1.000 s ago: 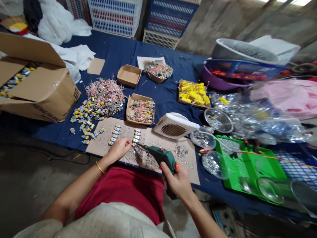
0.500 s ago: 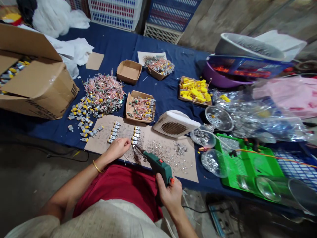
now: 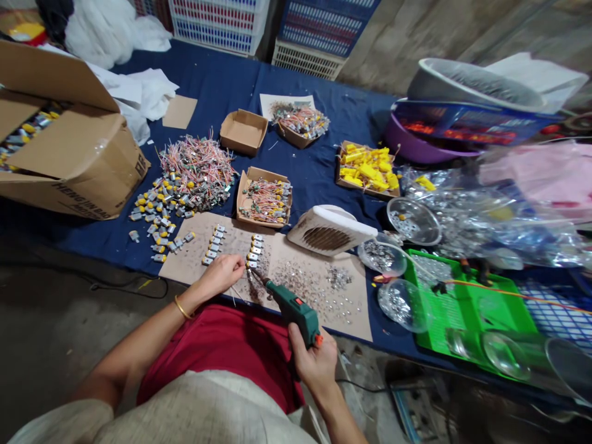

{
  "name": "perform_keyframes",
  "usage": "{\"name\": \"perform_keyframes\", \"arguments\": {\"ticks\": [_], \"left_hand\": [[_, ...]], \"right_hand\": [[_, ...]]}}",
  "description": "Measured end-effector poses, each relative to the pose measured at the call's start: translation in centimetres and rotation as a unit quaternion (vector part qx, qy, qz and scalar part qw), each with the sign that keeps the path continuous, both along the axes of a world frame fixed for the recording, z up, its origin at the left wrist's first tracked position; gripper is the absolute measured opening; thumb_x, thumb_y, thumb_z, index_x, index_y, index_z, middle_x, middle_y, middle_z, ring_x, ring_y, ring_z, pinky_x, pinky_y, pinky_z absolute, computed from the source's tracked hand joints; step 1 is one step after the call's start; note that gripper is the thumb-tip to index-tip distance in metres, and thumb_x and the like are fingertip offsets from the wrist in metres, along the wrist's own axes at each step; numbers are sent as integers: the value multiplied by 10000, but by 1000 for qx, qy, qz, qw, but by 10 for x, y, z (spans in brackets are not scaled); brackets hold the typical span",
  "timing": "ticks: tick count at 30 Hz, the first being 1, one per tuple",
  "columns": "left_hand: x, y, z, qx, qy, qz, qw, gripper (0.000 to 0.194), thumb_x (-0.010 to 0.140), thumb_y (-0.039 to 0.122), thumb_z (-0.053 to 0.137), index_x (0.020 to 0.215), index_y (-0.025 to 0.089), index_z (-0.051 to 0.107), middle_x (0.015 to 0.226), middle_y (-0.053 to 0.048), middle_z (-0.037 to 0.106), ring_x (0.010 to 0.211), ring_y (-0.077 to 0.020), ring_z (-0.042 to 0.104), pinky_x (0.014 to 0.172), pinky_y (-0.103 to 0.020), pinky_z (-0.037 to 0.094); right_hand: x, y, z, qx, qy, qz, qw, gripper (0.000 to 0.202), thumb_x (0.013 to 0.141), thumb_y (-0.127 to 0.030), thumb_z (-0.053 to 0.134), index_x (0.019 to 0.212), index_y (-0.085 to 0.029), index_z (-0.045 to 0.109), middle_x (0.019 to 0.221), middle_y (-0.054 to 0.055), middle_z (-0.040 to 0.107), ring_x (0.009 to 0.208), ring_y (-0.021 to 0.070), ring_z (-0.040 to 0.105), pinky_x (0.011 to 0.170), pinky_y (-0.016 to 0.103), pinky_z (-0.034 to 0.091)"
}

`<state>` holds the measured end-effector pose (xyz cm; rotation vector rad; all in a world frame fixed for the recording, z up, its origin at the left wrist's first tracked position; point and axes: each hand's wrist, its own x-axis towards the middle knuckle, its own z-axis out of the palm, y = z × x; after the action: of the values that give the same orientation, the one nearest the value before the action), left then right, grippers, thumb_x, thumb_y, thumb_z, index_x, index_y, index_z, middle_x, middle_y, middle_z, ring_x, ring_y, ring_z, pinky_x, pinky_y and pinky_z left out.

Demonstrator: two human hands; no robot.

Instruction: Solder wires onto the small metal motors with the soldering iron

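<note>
My right hand (image 3: 315, 361) grips the handle of a green soldering gun (image 3: 293, 308) with a red switch. Its tip points left, at the near end of a row of small motors (image 3: 254, 248) with yellow ends, on a cardboard sheet (image 3: 319, 250). Just left of that tip, my left hand (image 3: 226, 271) is closed in a pinch. A thin pale wire (image 3: 234, 295) hangs below its fingers; what the fingertips hold is mostly hidden. A second row of motors (image 3: 214, 243) lies beyond the left hand.
Loose motors and a pile of wired ones (image 3: 198, 169) lie left, beside a large carton (image 3: 69, 166). Small boxes hold wired motors (image 3: 264, 200) and yellow parts (image 3: 367, 166). A white grille-faced unit (image 3: 330, 231), bowls of metal bits (image 3: 400, 305) and a green tray (image 3: 494, 296) stand right.
Both hands and the soldering gun keep nearly the same place at the near end of the motor row. The whole view has shifted slightly.
</note>
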<state>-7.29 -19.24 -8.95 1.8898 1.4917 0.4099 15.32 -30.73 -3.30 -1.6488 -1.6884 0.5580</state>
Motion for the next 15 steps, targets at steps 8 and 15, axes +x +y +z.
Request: {"name": "perform_keyframes", "arguments": {"ticks": [8,15], "left_hand": [[-1,0,-1,10,-8,-4,1000,171,844,205,496,786,178,655,716,-17,664,657,-140,567,648,-234,378],[-1,0,-1,9,2,-7,1000,178,846,207,493,797,175,661,729,-25,671,676,-147,578,664,-236,389]], "right_hand": [[-2,1,0,70,-9,44,997,218,895,-331,553,874,-163,691,656,51,674,618,199,655,587,272,526],[0,0,-9,112,-21,96,989,122,870,-218,572,945,-176,658,807,80,713,708,208,694,672,302,573]]}}
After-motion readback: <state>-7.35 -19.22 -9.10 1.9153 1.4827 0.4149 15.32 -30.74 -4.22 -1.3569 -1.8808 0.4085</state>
